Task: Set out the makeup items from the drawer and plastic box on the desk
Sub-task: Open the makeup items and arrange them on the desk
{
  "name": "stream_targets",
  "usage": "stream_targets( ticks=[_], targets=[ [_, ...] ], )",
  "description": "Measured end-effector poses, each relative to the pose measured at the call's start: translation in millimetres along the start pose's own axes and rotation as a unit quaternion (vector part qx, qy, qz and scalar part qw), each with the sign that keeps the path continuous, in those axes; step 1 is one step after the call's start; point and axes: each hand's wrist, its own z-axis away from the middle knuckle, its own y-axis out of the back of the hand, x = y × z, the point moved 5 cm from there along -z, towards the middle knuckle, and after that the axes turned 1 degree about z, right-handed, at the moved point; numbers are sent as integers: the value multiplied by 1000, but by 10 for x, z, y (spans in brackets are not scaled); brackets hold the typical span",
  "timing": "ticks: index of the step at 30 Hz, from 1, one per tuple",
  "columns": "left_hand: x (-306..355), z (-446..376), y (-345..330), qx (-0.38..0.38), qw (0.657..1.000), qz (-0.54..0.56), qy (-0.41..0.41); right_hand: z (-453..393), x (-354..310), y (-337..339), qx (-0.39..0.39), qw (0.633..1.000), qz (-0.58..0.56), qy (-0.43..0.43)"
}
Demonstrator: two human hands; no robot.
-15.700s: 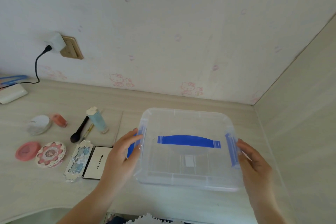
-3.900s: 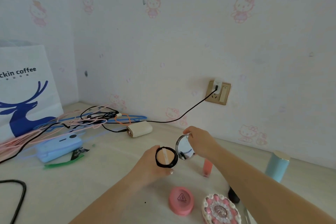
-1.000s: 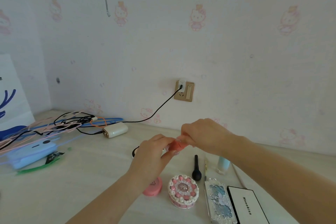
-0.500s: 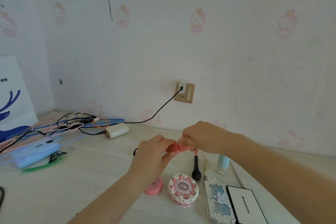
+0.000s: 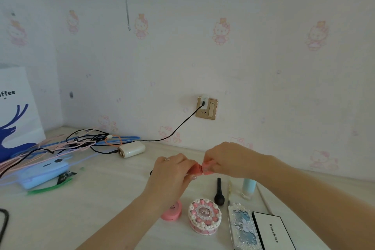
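Observation:
Both hands hold a small pink lip tube point(image 5: 199, 169) above the desk. My left hand point(image 5: 172, 172) grips its body, and my right hand point(image 5: 225, 159) pinches its cap end. Below them on the desk lie a round pink compact point(image 5: 172, 212), a cake-shaped pink and white case point(image 5: 204, 216), a black brush point(image 5: 219, 192), a thin gold pencil point(image 5: 230, 189), a pale blue bottle point(image 5: 248, 187), a blue ornate palette point(image 5: 242, 227) and a black-edged white palette point(image 5: 272, 231).
A tangle of cables point(image 5: 71, 144), a cream power bank point(image 5: 132, 149) and a blue device point(image 5: 43, 171) lie at the left. A white coffee bag point(image 5: 14, 111) stands in the left corner. A wall socket point(image 5: 206, 107) has a charger plugged in.
The two hands stay together on the pink tube; the view has drifted slightly to the right and the tube sits a little more level than before.

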Motion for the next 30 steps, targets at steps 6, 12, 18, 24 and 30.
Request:
stream_targets(
  ticks=[6, 12, 18, 24, 30],
  targets=[
    [-74, 66, -83, -56, 994, 64, 70, 32, -4, 44, 175, 964, 174, 103],
    [-177, 140, -161, -78, 966, 179, 171, 105, 185, 18, 254, 953, 134, 94],
    [-324, 172, -423, -83, 920, 256, 287, 93, 464, -357, 223, 951, -185, -111],
    [-297, 115, -671, -69, 909, 272, 310, -117, 489, -878, 177, 881, -400, -181],
    [-348, 102, -857, -83, 914, 243, 315, -295, 589, -1289, 148, 868, -413, -234]
  ],
)
